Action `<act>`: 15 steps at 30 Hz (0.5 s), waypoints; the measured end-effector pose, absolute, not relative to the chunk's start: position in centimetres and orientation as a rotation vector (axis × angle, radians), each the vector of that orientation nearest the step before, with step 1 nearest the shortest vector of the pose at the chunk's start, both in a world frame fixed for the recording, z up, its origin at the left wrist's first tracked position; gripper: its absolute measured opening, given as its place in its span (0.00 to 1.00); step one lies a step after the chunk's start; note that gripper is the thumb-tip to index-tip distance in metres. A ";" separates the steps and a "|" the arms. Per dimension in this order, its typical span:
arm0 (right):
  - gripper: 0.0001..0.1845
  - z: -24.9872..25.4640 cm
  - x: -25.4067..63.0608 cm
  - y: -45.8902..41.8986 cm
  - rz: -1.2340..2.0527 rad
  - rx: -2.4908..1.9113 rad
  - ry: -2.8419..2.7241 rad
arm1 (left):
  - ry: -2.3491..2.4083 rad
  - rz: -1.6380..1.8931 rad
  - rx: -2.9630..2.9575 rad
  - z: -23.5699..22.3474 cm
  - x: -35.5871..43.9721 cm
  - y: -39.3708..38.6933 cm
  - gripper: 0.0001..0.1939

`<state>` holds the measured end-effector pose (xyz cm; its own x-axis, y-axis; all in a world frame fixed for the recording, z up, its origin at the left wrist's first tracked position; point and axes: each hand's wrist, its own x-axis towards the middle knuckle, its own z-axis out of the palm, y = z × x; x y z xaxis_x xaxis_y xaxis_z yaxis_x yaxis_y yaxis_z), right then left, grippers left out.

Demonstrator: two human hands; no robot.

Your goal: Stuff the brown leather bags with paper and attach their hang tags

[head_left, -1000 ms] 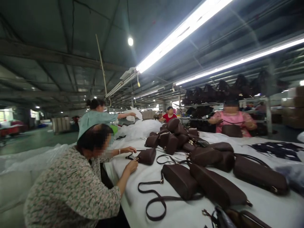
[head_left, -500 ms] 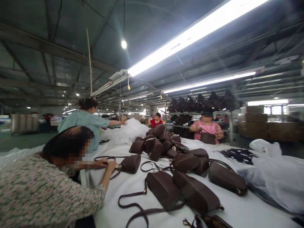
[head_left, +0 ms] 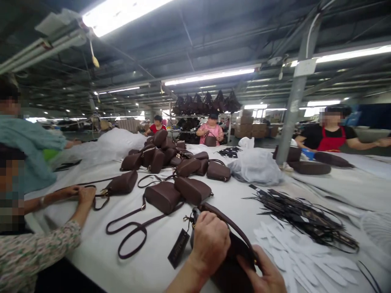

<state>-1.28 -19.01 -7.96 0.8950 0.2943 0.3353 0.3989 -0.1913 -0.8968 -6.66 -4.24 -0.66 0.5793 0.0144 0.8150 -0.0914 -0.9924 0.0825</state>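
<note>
A dark brown handbag (head_left: 232, 264) is at the bottom of the view, its curved handle arching up to the right. My left hand (head_left: 210, 238) is closed at the bag's top edge, back of the hand up; what its fingers pinch is hidden. A black hang tag (head_left: 179, 247) dangles beside that hand, close to a small metal clasp. My right hand (head_left: 264, 270) grips the right side of the same bag, near the handle's metal fitting. Just beyond, two brown bags lie on the white-covered table, one of them a bag (head_left: 163, 196) with a long looped strap (head_left: 132, 234).
A pile of brown bags (head_left: 160, 156) stands farther back. At right lie black straps (head_left: 305, 215), white strips (head_left: 299, 256) and a plastic-wrapped bundle (head_left: 256, 165); a metal post (head_left: 295, 101) rises there. At left, a co-worker's hands (head_left: 87, 195) hold a bag's strap; other people stand around.
The view has swung right and downward. Both my hands and the whole handbag they hold now show; before, only a bit of it showed at the bottom edge.
</note>
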 end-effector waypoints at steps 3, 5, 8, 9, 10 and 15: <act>0.16 -6.4 -0.8 -19.3 -0.097 -1.788 -0.567 | -0.015 1.455 2.649 0.0 -6.7 -4.2 0.09; 0.16 -5.9 -0.4 -19.8 -0.091 -1.796 -0.593 | 0.011 1.460 2.655 0.1 -6.6 -4.0 0.08; 0.16 -6.2 0.5 -21.4 -0.062 -1.806 -0.595 | 0.124 1.479 2.631 -0.2 -6.6 -2.9 0.08; 0.17 -6.6 0.8 -22.2 -0.050 -1.812 -0.583 | 0.182 1.484 2.608 -0.3 -6.8 -2.4 0.08; 0.17 -7.0 1.2 -23.0 -0.040 -1.818 -0.564 | 0.224 1.472 2.588 -0.4 -6.9 -1.8 0.08; 0.18 -8.1 3.8 -26.5 0.021 -1.883 -0.520 | 0.186 1.153 2.391 -0.6 -7.4 -0.7 0.08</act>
<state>3.75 -26.55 -8.15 0.9026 0.3622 0.2326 0.3422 -0.2760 -0.8982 -7.45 -0.65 -0.55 0.6366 0.3186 0.7023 -0.0817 -0.8777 0.4722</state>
